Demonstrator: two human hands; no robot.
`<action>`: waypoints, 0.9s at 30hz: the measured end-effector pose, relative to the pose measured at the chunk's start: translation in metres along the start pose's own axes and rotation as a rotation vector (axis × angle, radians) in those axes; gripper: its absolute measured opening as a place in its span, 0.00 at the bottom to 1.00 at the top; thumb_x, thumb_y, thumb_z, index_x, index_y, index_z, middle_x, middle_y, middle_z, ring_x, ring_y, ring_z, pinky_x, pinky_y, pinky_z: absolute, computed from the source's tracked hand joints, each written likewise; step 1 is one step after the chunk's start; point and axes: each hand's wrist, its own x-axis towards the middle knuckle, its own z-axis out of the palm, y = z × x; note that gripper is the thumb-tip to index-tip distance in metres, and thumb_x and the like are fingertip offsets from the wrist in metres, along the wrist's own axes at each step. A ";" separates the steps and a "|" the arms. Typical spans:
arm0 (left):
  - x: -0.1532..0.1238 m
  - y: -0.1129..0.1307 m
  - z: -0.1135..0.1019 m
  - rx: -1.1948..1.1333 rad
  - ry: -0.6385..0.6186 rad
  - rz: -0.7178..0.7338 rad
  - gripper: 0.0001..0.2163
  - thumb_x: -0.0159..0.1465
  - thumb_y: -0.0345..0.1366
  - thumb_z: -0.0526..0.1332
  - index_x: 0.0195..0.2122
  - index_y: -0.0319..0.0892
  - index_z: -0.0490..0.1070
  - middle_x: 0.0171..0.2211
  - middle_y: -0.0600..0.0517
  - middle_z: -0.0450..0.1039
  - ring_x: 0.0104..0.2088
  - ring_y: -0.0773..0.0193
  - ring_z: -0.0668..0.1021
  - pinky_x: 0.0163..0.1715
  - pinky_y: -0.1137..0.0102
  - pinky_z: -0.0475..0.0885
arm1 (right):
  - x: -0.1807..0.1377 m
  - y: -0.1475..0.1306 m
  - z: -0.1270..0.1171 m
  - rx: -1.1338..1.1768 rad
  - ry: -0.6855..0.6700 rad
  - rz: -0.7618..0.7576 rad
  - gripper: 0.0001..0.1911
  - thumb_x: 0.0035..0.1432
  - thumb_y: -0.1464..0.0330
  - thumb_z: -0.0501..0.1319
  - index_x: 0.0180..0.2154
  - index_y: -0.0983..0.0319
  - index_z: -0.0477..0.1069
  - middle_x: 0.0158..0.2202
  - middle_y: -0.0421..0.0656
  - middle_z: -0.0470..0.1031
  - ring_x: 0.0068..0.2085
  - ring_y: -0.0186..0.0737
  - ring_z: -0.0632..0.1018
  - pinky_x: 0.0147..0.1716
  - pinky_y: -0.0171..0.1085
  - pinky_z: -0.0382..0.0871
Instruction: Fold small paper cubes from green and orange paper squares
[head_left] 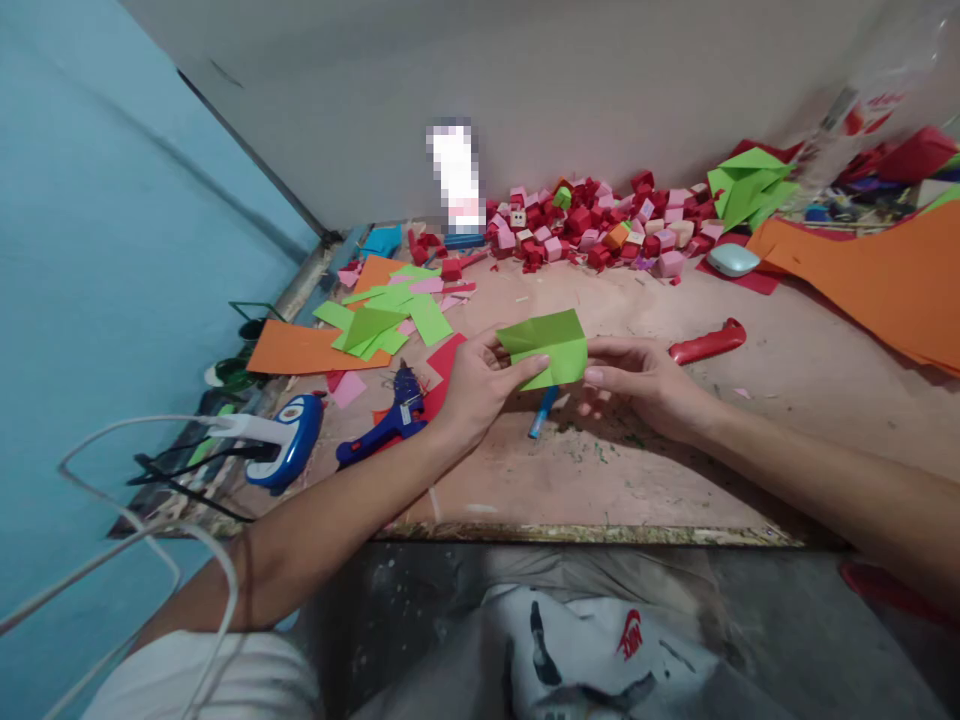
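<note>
White sleeve [202,682] lies nearest, between seven and eight o'clock; at centre, left hand [480,388] and right hand [646,385] pinch green paper [559,348] by opposite sides, probably for keeping it steady.

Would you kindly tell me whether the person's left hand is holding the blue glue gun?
No, the left hand grips a creased green paper, while the blue glue gun lies on the tabletop.

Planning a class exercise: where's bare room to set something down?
Tabletop between the red handle and orange sheets; mostly bare between paper cubes and held green paper. Crowded: left side, with cut paper and blue glue gun.
</note>
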 end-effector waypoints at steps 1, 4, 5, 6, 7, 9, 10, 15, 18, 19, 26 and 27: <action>0.000 0.000 0.000 0.012 -0.009 -0.006 0.22 0.51 0.41 0.83 0.44 0.39 0.82 0.42 0.48 0.85 0.41 0.60 0.85 0.45 0.67 0.80 | 0.001 0.001 0.001 -0.010 0.009 -0.001 0.19 0.60 0.60 0.78 0.51 0.58 0.85 0.40 0.45 0.87 0.31 0.37 0.84 0.31 0.33 0.79; -0.003 0.003 0.002 0.052 -0.043 -0.039 0.20 0.52 0.42 0.82 0.42 0.39 0.82 0.40 0.48 0.85 0.38 0.60 0.84 0.42 0.67 0.80 | 0.002 0.001 0.003 -0.063 0.040 0.007 0.18 0.59 0.57 0.78 0.47 0.59 0.86 0.37 0.44 0.86 0.30 0.36 0.83 0.30 0.32 0.77; -0.005 0.004 0.003 0.062 -0.056 -0.055 0.20 0.53 0.43 0.82 0.41 0.38 0.83 0.39 0.48 0.85 0.38 0.60 0.84 0.41 0.68 0.80 | 0.003 0.000 0.003 -0.084 0.046 0.011 0.17 0.59 0.57 0.78 0.45 0.60 0.86 0.35 0.44 0.85 0.31 0.36 0.83 0.30 0.32 0.76; -0.006 0.006 0.004 0.068 -0.069 -0.069 0.19 0.53 0.43 0.82 0.41 0.38 0.83 0.39 0.48 0.85 0.37 0.61 0.84 0.40 0.68 0.80 | 0.003 -0.001 0.004 -0.102 0.049 0.018 0.17 0.59 0.56 0.78 0.44 0.60 0.86 0.33 0.44 0.85 0.31 0.36 0.83 0.30 0.32 0.76; -0.007 0.007 0.005 0.070 -0.080 -0.079 0.19 0.53 0.43 0.82 0.41 0.38 0.84 0.38 0.48 0.85 0.36 0.61 0.84 0.39 0.68 0.79 | 0.003 -0.001 0.004 -0.116 0.050 0.025 0.16 0.59 0.56 0.78 0.42 0.60 0.86 0.32 0.44 0.85 0.31 0.36 0.83 0.30 0.32 0.75; -0.009 0.009 0.007 0.069 -0.099 -0.090 0.19 0.53 0.43 0.82 0.41 0.38 0.85 0.38 0.48 0.85 0.35 0.61 0.83 0.38 0.69 0.79 | 0.002 -0.002 0.005 -0.133 0.052 0.033 0.16 0.59 0.55 0.78 0.40 0.60 0.86 0.31 0.44 0.84 0.31 0.37 0.83 0.31 0.32 0.75; -0.010 0.010 0.007 0.065 -0.105 -0.091 0.19 0.53 0.43 0.82 0.41 0.38 0.85 0.38 0.48 0.85 0.35 0.62 0.83 0.37 0.69 0.79 | 0.002 -0.003 0.006 -0.140 0.056 0.035 0.16 0.59 0.54 0.78 0.39 0.60 0.86 0.31 0.44 0.84 0.31 0.37 0.83 0.30 0.32 0.75; -0.010 0.010 0.007 0.059 -0.123 -0.089 0.15 0.58 0.45 0.79 0.38 0.38 0.85 0.35 0.49 0.84 0.33 0.64 0.81 0.34 0.72 0.76 | 0.001 -0.001 0.010 -0.141 0.096 0.012 0.16 0.58 0.54 0.78 0.38 0.60 0.86 0.30 0.43 0.84 0.30 0.36 0.83 0.30 0.33 0.75; -0.011 0.010 0.007 0.061 -0.140 -0.085 0.14 0.61 0.46 0.77 0.36 0.38 0.85 0.33 0.50 0.83 0.30 0.67 0.79 0.33 0.73 0.75 | 0.000 0.000 0.011 -0.135 0.115 0.001 0.15 0.56 0.56 0.80 0.36 0.60 0.86 0.29 0.43 0.84 0.28 0.35 0.82 0.30 0.33 0.74; -0.011 0.010 0.007 0.057 -0.150 -0.088 0.14 0.62 0.46 0.76 0.35 0.38 0.84 0.31 0.50 0.82 0.29 0.68 0.78 0.32 0.73 0.75 | 0.000 0.000 0.011 -0.134 0.118 0.002 0.15 0.56 0.56 0.80 0.35 0.61 0.86 0.29 0.43 0.84 0.28 0.34 0.81 0.29 0.32 0.74; -0.015 0.007 0.007 0.064 -0.193 -0.101 0.16 0.64 0.48 0.75 0.33 0.39 0.83 0.31 0.50 0.81 0.28 0.68 0.78 0.29 0.74 0.74 | 0.001 -0.001 0.014 -0.162 0.153 0.002 0.19 0.53 0.53 0.80 0.32 0.61 0.84 0.27 0.43 0.83 0.26 0.35 0.80 0.28 0.35 0.75; -0.014 0.007 0.007 0.066 -0.192 -0.098 0.16 0.63 0.48 0.75 0.34 0.39 0.83 0.31 0.50 0.82 0.28 0.68 0.79 0.28 0.74 0.74 | 0.001 -0.002 0.015 -0.167 0.162 0.003 0.19 0.52 0.52 0.81 0.31 0.61 0.83 0.26 0.43 0.82 0.26 0.36 0.80 0.28 0.35 0.75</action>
